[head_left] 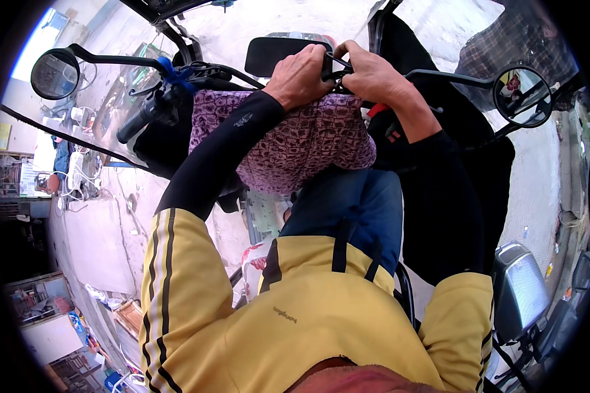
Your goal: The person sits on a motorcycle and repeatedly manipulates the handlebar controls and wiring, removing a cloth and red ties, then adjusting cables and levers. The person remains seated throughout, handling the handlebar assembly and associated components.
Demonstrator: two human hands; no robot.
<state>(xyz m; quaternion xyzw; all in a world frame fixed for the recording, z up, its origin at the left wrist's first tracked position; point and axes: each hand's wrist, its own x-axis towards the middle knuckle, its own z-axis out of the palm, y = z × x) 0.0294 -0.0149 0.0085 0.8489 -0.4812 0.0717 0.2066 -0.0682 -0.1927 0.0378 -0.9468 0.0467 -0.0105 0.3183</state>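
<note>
Both my hands meet at the middle of a scooter-like vehicle's handlebar, above a purple patterned cloth [295, 141] draped over the front. My left hand [298, 77] is closed, knuckles up, against a small black part; what its fingers grip is hidden. Just to its right, my right hand [375, 77] is bent in a pinch at a thin black cable [339, 61] that spans the gap between the hands. Behind my left hand stands a dark rectangular panel [275, 57]. A blue cloth strip [176, 75] is tied near the left handlebar grip [137, 121].
Round mirrors stick out at the left [56, 73] and right [523, 96]. A person in a checked shirt [505, 49] is at the far right. Another vehicle's mirror [521, 288] stands close at my right. Cluttered shelves [39, 301] line the left side.
</note>
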